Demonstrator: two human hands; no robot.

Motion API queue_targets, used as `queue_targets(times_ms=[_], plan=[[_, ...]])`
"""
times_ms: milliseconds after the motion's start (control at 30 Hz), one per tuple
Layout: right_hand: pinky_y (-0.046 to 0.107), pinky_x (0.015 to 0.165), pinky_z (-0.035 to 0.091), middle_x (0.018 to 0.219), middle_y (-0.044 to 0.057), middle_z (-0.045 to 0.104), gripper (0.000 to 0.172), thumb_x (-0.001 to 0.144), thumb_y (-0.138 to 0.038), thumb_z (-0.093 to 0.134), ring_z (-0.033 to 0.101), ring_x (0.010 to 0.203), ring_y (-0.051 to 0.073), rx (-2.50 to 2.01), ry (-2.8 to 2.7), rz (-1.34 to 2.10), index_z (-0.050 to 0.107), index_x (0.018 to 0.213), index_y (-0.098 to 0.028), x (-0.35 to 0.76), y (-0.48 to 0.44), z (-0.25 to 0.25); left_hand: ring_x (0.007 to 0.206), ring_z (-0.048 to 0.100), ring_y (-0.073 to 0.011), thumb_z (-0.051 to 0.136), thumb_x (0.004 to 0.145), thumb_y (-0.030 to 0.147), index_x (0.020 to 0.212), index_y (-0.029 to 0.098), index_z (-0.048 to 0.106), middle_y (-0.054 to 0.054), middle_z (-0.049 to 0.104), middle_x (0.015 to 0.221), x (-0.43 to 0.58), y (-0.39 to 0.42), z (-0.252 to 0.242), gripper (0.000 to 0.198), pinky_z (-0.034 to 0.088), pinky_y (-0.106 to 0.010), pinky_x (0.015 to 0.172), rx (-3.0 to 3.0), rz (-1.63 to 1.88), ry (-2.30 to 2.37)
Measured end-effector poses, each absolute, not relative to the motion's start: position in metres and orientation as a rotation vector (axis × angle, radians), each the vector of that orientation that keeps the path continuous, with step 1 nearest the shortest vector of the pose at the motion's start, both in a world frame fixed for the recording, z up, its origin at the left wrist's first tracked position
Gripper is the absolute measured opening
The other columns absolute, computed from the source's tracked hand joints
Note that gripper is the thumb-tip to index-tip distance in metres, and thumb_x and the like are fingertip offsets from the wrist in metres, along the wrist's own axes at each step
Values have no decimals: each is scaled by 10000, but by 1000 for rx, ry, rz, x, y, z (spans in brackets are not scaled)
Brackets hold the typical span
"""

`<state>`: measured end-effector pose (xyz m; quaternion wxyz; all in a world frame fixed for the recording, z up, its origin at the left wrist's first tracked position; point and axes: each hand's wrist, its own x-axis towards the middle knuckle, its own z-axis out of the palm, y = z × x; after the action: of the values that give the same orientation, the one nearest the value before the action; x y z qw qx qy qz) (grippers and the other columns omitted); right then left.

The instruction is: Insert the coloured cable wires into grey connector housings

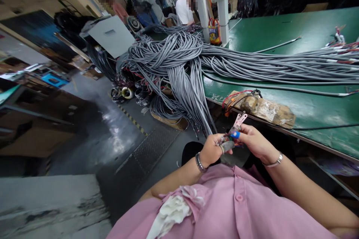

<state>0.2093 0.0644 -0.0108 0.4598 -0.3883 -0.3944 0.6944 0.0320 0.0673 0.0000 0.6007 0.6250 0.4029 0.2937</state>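
In the head view, my left hand (212,150) is closed round the end of a grey cable (206,129) in front of my body. Thin coloured wires (226,139) come out between my two hands; their tips are too small to make out. My right hand (256,141) pinches at these wires, its thumb wrapped in a blue band (235,134). Grey wrapping covers a finger of the left hand. Just above the right fingers a pale pink clip (240,120) sticks up at the bench edge; what holds it is hidden.
A large bundle of grey cables (174,50) drapes over the green bench (316,108) and hangs off its left end. A worn wooden block (269,110) with red and black leads lies at the bench edge. A white post (200,5) stands behind; two people sit farther back.
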Motion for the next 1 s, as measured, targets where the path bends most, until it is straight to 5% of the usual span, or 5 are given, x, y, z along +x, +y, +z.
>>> queue_targets(times_ms=[1000], plan=[[270,556,413,644,-7,627,135,730,-270,732,556,547,127,-949,-768,1683,625,749,-189,189,54,-21,498,517,-109,656,794,444,546,126,637,-51,613,525,30,72,-3,404,359,-219,484,1319,805,942]])
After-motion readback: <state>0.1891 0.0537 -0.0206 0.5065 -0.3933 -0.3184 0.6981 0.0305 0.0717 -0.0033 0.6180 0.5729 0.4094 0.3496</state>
